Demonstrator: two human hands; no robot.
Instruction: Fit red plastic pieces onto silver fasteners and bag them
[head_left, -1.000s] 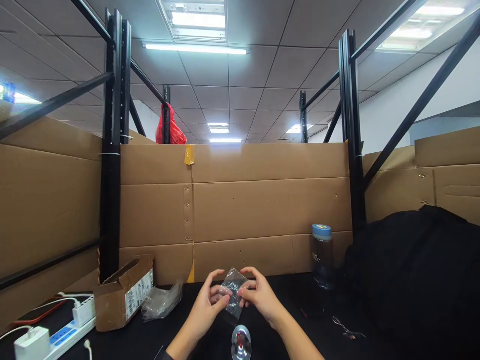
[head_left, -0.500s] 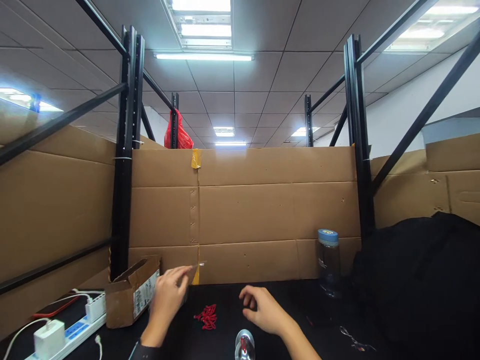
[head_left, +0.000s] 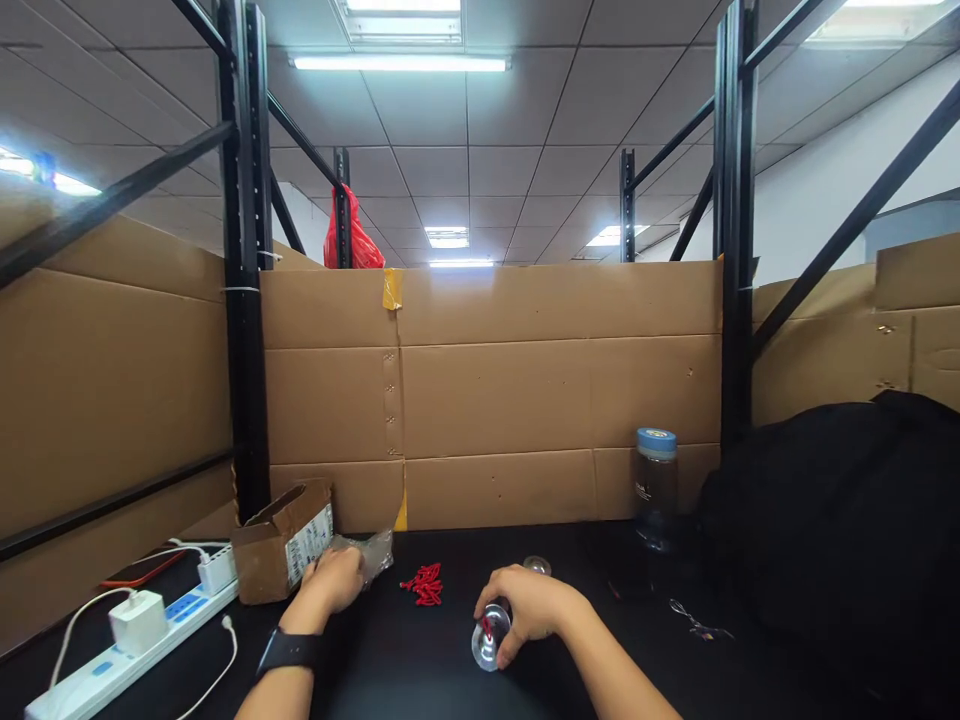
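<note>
My left hand (head_left: 335, 580) is low over the table beside the cardboard box, its fingers curled on a crinkled clear plastic bag (head_left: 379, 557). Part of the bag and the fingertips are hidden. My right hand (head_left: 531, 603) has its thumb and fingers closed around the rim of a small clear round cup (head_left: 485, 645) with something red inside. Just behind that hand a second clear round piece (head_left: 537, 565) shows partly. A small pile of red cord pieces (head_left: 424, 584) lies on the black table between my hands.
An opened cardboard box (head_left: 289, 540) stands at the left, near a white power strip (head_left: 135, 650) with plugs and cables. A blue-lidded bottle (head_left: 655, 490) stands at the back right, beside a large black cloth-like heap (head_left: 832, 540). Thin wires (head_left: 699, 622) lie at the right.
My left hand has come down onto the table with the clear bag. My right hand has lowered and closed on the clear cup. The view has tilted downward.
</note>
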